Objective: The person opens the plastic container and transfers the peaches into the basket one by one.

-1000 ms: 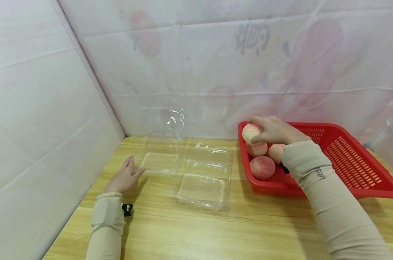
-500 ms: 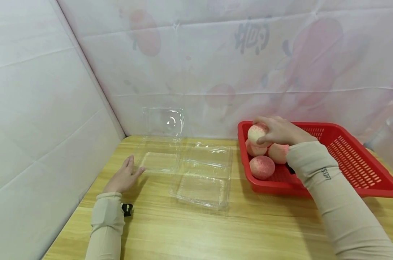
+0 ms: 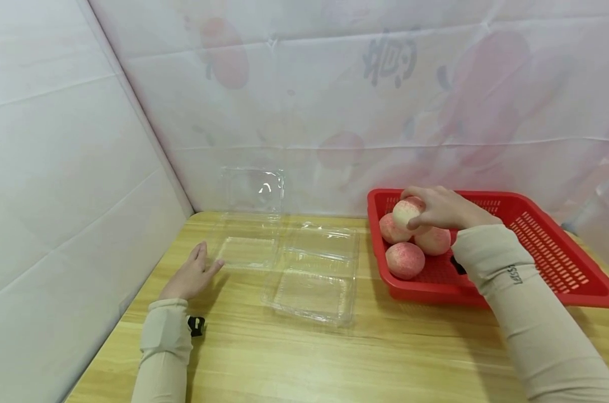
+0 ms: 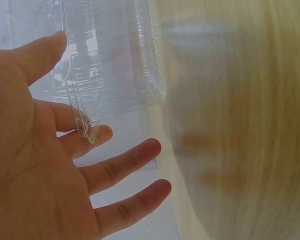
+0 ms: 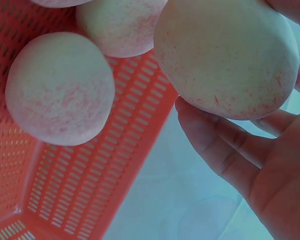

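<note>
My right hand (image 3: 448, 207) holds a pale peach (image 3: 405, 214) with a pink blush, raised over the left end of a red perforated basket (image 3: 551, 260). In the right wrist view the fingers and thumb grip this peach (image 5: 227, 55) around its sides. Below it, several other peaches (image 3: 405, 261) lie in the basket. My left hand (image 3: 190, 275) is spread beside a clear plastic clamshell box (image 3: 249, 254) whose lid stands up. In the left wrist view the box's rim (image 4: 72, 87) lies close to the extended fingers; whether they touch it cannot be told.
A second clear clamshell box (image 3: 312, 294) lies opened flat on the wooden table (image 3: 264, 364), between the first box and the basket. A white printed cloth (image 3: 324, 101) hangs behind the table. Another white cloth (image 3: 78, 196) borders the left side.
My right hand has shifted slightly right and down with the peach, uncovering more of the peaches beneath. The left hand and both boxes have stayed in place.
</note>
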A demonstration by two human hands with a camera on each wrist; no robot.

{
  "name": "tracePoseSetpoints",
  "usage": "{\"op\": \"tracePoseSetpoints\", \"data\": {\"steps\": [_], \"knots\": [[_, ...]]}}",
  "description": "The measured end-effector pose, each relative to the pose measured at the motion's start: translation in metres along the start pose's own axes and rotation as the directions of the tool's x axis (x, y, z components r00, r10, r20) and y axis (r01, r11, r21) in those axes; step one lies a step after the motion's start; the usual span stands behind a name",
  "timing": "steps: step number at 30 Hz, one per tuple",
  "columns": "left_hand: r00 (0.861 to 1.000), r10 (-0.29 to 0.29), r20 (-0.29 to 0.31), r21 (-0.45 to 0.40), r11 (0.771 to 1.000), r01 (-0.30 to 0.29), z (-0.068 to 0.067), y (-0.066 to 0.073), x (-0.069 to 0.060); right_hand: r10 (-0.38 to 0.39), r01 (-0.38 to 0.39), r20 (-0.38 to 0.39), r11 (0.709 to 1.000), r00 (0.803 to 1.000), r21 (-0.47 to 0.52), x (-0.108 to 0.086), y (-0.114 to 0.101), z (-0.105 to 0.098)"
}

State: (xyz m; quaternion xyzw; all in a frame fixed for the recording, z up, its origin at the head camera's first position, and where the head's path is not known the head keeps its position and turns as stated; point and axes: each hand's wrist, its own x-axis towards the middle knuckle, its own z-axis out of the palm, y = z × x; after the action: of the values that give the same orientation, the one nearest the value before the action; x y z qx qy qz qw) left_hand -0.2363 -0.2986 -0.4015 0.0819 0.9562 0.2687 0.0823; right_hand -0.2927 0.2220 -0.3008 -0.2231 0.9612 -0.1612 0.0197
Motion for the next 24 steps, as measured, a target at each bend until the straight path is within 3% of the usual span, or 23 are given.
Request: {"op": "tracePoseSetpoints", "data": {"steps": [11,24], "knots": [[1.000,-0.001,-0.007,0.002,1.000,0.001,0.000,-0.007,-0.002,0.019,-0.019,0.020,1.000,1.000,0.004,-0.008,0.011,0.000],[1.000,-0.006,0.002,-0.011,1.000,0.006,0.001,-0.005,-0.001,0.047,-0.047,0.063,0.999,0.997,-0.014,-0.017,0.018,-0.001]]}}
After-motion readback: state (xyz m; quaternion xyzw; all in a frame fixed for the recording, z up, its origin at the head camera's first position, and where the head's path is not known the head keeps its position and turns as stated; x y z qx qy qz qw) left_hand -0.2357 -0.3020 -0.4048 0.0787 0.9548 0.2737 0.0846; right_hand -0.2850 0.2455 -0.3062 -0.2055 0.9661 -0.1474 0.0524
